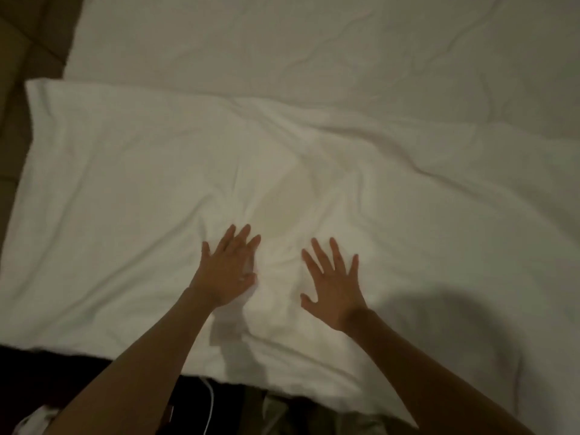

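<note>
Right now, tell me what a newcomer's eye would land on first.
The left hand and right hand lie flat, fingers spread, side by side on the lower middle of a wrinkled white cloth. It fills most of the view, over a wider white sheet at the top; brown floor shows at upper left.
</note>
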Available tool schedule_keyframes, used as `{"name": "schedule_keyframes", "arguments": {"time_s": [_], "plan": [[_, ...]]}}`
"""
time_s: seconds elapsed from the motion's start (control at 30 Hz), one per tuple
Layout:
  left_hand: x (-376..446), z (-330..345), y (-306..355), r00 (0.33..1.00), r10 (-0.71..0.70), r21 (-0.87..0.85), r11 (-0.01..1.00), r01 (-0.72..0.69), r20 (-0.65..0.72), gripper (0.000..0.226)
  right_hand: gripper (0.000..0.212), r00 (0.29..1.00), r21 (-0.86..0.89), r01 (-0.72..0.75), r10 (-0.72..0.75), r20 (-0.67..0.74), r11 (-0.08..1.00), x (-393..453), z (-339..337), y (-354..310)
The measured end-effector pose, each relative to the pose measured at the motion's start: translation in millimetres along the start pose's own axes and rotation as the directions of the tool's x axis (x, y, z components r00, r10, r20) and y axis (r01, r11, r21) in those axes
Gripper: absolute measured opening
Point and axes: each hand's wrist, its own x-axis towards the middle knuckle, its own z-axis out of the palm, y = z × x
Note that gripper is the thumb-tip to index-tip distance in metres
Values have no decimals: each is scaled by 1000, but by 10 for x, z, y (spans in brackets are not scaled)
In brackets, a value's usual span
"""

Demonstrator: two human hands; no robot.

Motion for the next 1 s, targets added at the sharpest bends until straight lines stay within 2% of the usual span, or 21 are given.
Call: {"name": "schedule_keyframes", "arguments": {"time_s": [0.13, 0.2, 0.27, 0.37, 0.47, 0.53, 0.57, 0.6, 0.63, 0.7, 0.73, 0.83, 0.9, 0.93, 1.0], "plan": [[-673, 375, -576, 998, -57, -124, 991, 59, 22, 77, 88, 986, 86, 150, -156, 65, 985, -338, 185, -767], [-1014, 559, -845, 995, -100, -181, 979, 93, -28, 78, 80, 979, 101, 194, -199, 47, 976, -527, 302, -1052], [-1311, 758, -1108, 990, -115, -178, 979, 98, -87, 78, 72, 976, 125, 216, -215, -20, 968, -698, 485, -1235], [-1590, 1035, -1405, 984, -157, -106, 983, 147, -90, 79, 68, 971, 149, 235, -225, -81, 960, -891, 683, -1388], [-1654, 1190, -1490, 972, -164, -22, 986, 162, -170, 81, 54, 981, 86, 160, -149, -125, 983, -844, 625, -1536], [-1621, 1206, -1403, 972, -102, 17, 994, 108, -213, 79, 30, 982, 106, 120, -102, -158, 987, -733, 503, -1592], [-1586, 1197, -1327, 970, -75, 4, 997, 78, -230, 76, 15, 984, 186, 82, -50, -169, 979, -656, 424, -1578], [-1557, 1176, -1245, 970, -63, -36, 998, 56, -236, 73, 13, 991, 340, 10, 37, -131, 940, -599, 326, -1565], [-1521, 1150, -1167, 965, -66, -98, 994, 42, -255, 71, 19, 990, 476, -48, 106, -95, 878, -555, 241, -1531], [-1431, 1079, -1032, 945, -106, -191, 981, 48, -310, 66, 23, 974, 595, -52, 172, -147, 802, -504, 39, -1455], [-1384, 1032, -997, 942, -120, -185, 981, 63, -314, 59, 22, 970, 595, -30, 167, -177, 803, -501, -64, -1436], [-1335, 902, -1105, 939, -152, -94, 987, 129, -308, 42, 16, 975, 503, 78, 39, -218, 861, -581, -291, -1438], [-1399, 827, -1379, 923, -159, -128, 984, 122, -349, 38, 12, 967, 390, 201, -119, -224, 899, -692, -336, -1429], [-1465, 803, -1560, 904, -144, -142, 985, 94, -402, 35, 12, 958, 329, 262, -204, -200, 907, -746, -311, -1425], [-1628, 745, -1924, 881, -110, -95, 993, 74, -459, 31, 15, 950, 198, 312, -306, -59, 929, -815, -166, -1396]]}}
